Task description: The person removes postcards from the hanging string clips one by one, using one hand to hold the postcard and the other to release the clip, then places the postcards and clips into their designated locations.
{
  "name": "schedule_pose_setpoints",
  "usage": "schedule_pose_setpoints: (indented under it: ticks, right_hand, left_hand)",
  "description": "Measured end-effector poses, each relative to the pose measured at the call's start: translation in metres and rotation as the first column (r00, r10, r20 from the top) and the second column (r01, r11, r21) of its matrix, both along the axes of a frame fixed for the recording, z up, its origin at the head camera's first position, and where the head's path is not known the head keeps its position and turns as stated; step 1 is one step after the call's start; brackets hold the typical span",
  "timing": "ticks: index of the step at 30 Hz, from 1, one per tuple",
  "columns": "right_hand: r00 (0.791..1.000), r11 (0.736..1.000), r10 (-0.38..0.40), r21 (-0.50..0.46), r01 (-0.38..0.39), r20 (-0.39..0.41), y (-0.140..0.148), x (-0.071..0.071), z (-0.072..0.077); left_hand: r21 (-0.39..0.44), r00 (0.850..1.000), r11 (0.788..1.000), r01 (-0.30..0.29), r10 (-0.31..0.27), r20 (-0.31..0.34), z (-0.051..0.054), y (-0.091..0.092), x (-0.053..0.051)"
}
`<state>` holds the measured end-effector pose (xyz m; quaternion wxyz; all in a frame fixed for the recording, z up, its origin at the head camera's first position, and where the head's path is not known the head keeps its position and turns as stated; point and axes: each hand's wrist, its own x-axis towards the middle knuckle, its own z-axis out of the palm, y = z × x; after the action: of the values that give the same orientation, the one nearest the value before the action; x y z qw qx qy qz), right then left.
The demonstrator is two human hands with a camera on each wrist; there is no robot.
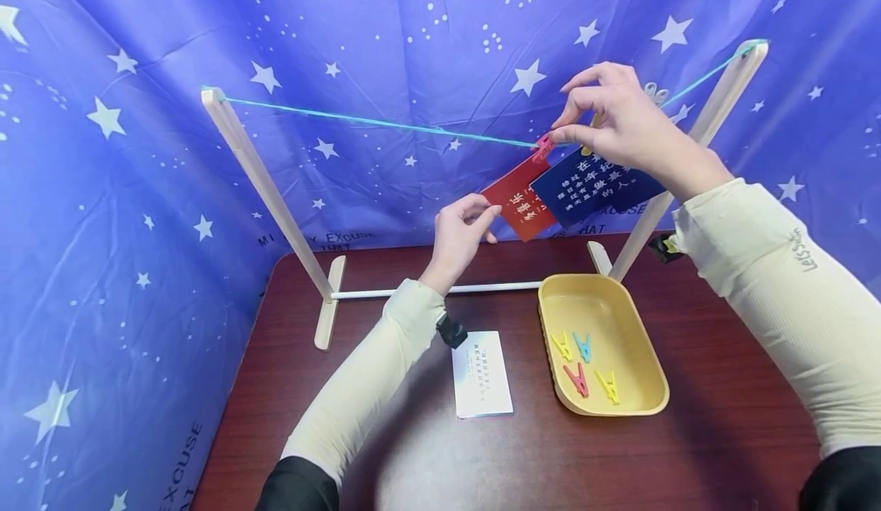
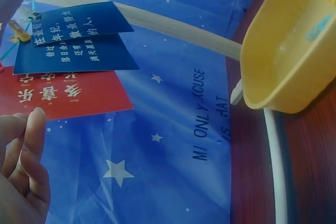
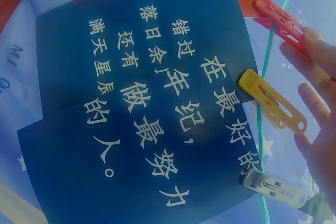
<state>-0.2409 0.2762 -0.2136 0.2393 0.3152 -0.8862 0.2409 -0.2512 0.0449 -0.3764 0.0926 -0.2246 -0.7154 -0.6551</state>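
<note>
My left hand (image 1: 463, 235) pinches the lower left edge of a red card (image 1: 518, 199) with white lettering. At the card's top, my right hand (image 1: 616, 125) grips a red clothespin (image 3: 283, 22) between thumb and fingers, at the green string (image 1: 330, 116). Beside it, two dark blue cards (image 3: 152, 103) overlap and cover part of the red one. A yellow clothespin (image 3: 273, 100) and a white clothespin (image 3: 274, 187) hold the blue cards on the string. Whether the red clothespin bites the red card is hard to tell.
The string spans two wooden posts (image 1: 264, 190) joined by a white rod (image 1: 495, 288). On the table (image 1: 275, 419), a yellow basket (image 1: 636, 320) contains several clothespins (image 1: 577, 379). A white printed card (image 1: 482, 373) lies left of it. A starry blue curtain (image 1: 385, 44) hangs behind.
</note>
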Motion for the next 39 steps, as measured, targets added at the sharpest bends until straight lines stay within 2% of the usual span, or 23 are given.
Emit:
schedule_pose_setpoints:
  ticks: [9, 17, 22, 29, 39]
  right_hand:
    - [0.999, 0.999, -0.037, -0.017, 0.037, -0.034, -0.002, -0.001, 0.005]
    - [0.995, 0.997, -0.072, -0.030, 0.071, -0.062, -0.002, 0.005, 0.008]
    - [0.994, 0.996, -0.075, -0.056, 0.070, -0.084, -0.002, 0.007, 0.006]
    - [0.993, 0.993, -0.094, -0.076, 0.088, -0.076, -0.004, 0.012, 0.005]
    - [0.987, 0.985, -0.142, -0.110, 0.133, -0.078, -0.001, 0.019, 0.008]
  left_hand:
    - [0.007, 1.000, 1.000, -0.005, 0.005, 0.006, 0.000, -0.003, 0.002]
    - [0.019, 1.000, 1.000, 0.002, -0.002, 0.009, 0.001, -0.007, 0.004]
    - [0.017, 1.000, 1.000, -0.001, 0.000, 0.020, -0.003, -0.011, 0.006]
    - [0.017, 0.999, 1.000, -0.017, 0.016, 0.030, -0.008, -0.016, 0.008]
    - [0.020, 1.000, 0.999, -0.026, 0.026, 0.007, -0.009, -0.022, 0.006]
